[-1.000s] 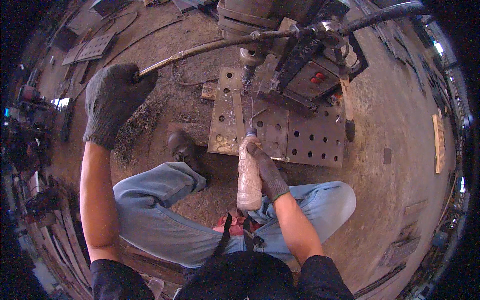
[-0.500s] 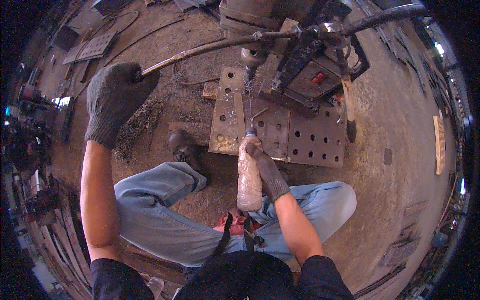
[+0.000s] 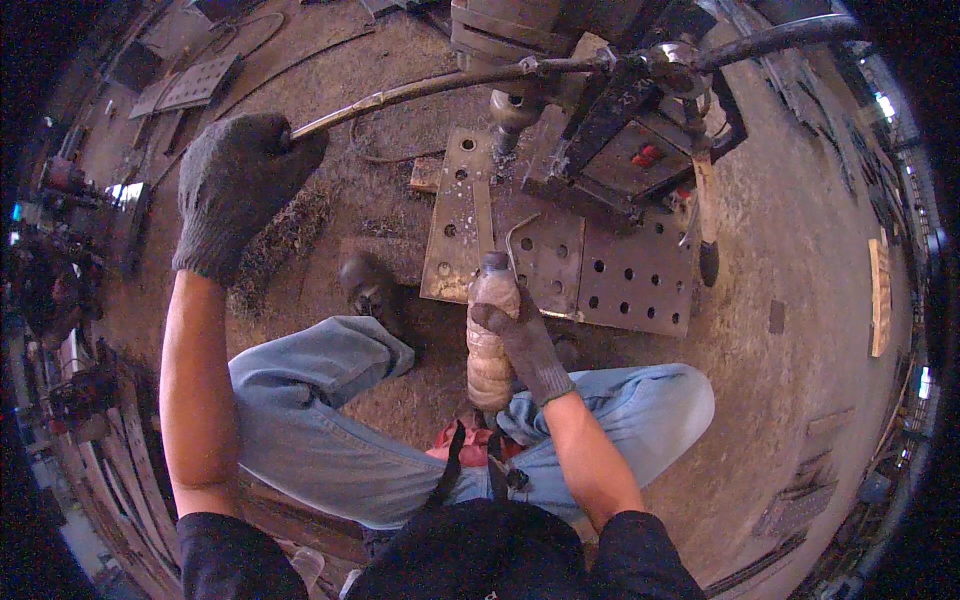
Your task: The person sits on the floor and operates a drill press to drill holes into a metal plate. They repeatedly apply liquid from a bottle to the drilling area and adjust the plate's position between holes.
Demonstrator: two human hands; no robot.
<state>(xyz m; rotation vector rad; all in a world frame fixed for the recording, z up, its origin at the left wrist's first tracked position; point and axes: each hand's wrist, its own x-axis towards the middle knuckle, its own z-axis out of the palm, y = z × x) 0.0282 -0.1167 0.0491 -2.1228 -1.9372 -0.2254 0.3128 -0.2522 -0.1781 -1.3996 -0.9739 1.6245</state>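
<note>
My left hand [image 3: 240, 190], in a dark grey knit glove, is closed around the end of a long metal lever [image 3: 430, 88]. The lever runs to the head of a drilling machine [image 3: 515, 110]. In my gloved right hand [image 3: 528, 350] is a crumpled plastic bottle [image 3: 488, 365] with cloudy brownish contents, held nearly upright over my lap with its dark cap away from me. Beyond the bottle lies a steel plate [image 3: 630, 250] with rows of round holes. The drill's tip comes down at the plate, among metal shavings. A thin bent rod [image 3: 511, 240] lies on the plate near the cap.
The machine's dark body [image 3: 640, 150], with red buttons, stands over the plate's far side. Dark shavings [image 3: 290, 230] are heaped on the floor at left. Another holed plate [image 3: 200, 85] lies far left. A wooden strip [image 3: 878, 300] is at the right.
The thin stream running from the bottle toward the drill has stopped. My right hand has drawn the bottle slightly back and left. My left hand stays on the lever.
</note>
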